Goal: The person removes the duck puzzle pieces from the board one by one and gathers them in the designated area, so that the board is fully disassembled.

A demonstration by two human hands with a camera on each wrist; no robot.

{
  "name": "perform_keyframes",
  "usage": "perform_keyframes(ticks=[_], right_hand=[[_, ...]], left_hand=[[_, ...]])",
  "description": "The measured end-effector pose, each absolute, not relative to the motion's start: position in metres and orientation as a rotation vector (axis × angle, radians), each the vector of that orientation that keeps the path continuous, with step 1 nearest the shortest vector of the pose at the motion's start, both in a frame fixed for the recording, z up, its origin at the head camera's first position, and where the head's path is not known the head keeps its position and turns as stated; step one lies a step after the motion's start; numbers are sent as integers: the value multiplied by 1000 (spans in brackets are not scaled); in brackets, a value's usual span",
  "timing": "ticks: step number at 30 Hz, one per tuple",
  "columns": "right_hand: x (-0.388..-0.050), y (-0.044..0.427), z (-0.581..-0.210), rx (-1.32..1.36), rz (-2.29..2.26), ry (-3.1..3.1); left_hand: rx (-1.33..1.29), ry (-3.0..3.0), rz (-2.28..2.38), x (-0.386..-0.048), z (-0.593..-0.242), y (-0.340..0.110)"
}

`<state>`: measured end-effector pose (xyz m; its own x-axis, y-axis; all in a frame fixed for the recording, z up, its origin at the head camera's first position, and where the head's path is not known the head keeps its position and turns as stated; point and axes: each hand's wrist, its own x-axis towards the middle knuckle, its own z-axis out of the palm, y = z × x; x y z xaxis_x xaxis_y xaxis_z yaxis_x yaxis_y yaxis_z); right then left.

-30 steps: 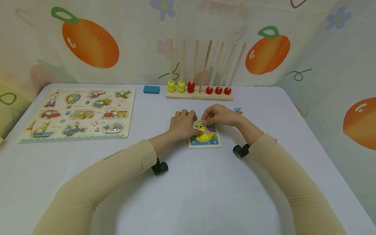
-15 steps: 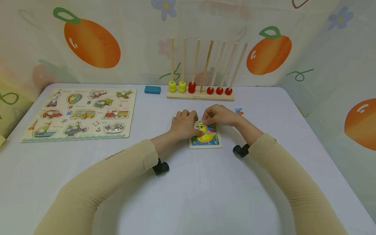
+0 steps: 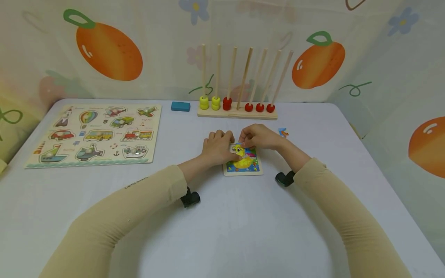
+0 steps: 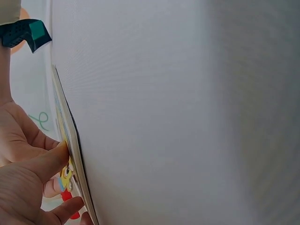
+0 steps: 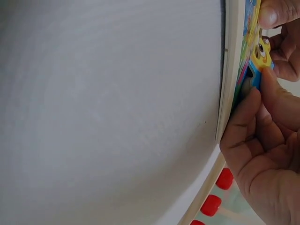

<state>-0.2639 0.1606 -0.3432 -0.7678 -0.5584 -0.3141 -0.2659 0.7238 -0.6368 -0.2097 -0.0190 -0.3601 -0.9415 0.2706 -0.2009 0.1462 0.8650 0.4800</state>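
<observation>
Barely anything has moved since a moment ago: the right grip (image 3: 259, 136) pinches a yellow-and-blue puzzle piece (image 5: 264, 57) at the upper part of the duck board (image 3: 243, 168). The left grip (image 3: 218, 148) holds that board on the worktop (image 3: 236, 224), thumb (image 3: 235, 156) across its picture. One loose piece (image 3: 283, 132) lies near the right grip; further back I see a bead rack (image 3: 240, 113) (some beads (image 3: 248, 107) red, some yellow), a blue block (image 3: 180, 106) and, leftward, a vehicle puzzle (image 3: 116, 141).

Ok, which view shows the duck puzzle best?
The head view: it shows the duck puzzle from above, picture side up, though the left hand and right hand cover parts. Both wrist views are closer but catch it nearly edge-on, its frame a thin strip.
</observation>
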Motion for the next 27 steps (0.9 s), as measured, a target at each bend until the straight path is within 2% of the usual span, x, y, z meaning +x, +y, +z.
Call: perform_keyframes(ticks=[16, 27], right_hand=[[-263, 165, -344, -598, -891, 2374], [-266, 161, -344, -632, -783, 2445]], left_hand=[[335, 2779, 691, -210, -362, -20], [323, 2774, 694, -209, -360, -20]])
